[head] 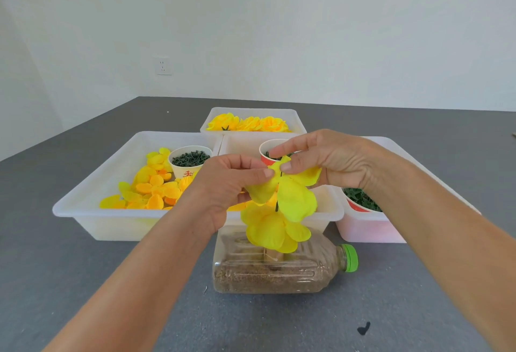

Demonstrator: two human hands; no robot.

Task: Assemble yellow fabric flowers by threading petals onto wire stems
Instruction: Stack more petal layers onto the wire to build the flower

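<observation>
As a yellow petal layer is pinched by the left hand and right hand, its centre hole is best kept aligned over the wire stem between the fingertips.

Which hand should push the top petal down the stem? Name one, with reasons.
Right hand, probably: its fingers pinch the top petal right at the wire stem, while the left hand grips the petal's edge.

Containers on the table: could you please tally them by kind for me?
White trays: 3, the large left tray, the back tray and the middle tray.
Pink tray: 1.
Paper cups: 3, at and.
Plastic bottle: 1.
Total: 8.
</observation>
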